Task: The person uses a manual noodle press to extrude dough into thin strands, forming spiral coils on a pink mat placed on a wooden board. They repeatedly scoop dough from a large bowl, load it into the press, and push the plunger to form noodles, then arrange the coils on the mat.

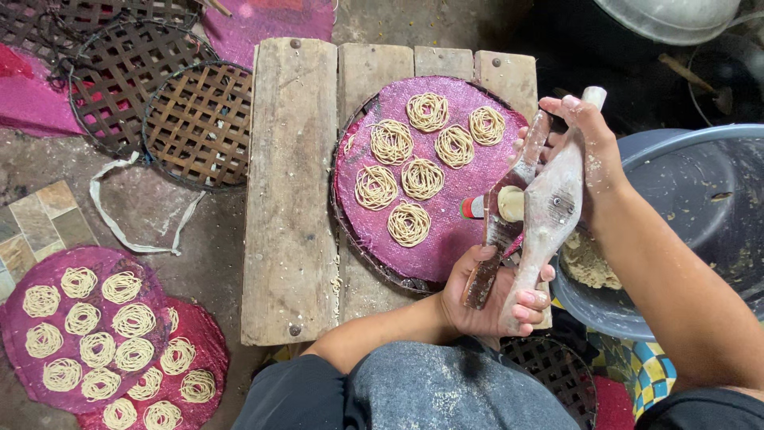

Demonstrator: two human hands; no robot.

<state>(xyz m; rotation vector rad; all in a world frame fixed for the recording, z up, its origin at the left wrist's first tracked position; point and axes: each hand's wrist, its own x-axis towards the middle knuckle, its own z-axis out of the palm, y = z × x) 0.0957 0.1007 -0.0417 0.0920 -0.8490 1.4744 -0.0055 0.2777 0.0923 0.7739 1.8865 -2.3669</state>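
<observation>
Your left hand (485, 299) and right hand (585, 143) both clench the stiff, flour-slick wooden press (541, 215) by its handle ends over the fragile noodle coils (408, 224).

My arms are bare from the elbow down, with no watch, band or ring on either one. My left grip (485, 299) has pink-painted nails, and pale flour dust clings to its fingers. My right grip (585, 147) is dusted the same way, with white flecks across the back of it and along the wrist. Over my lap I wear dark grey cloth, speckled all over with pale flour, and a dark sleeve shows at my right upper arm
</observation>
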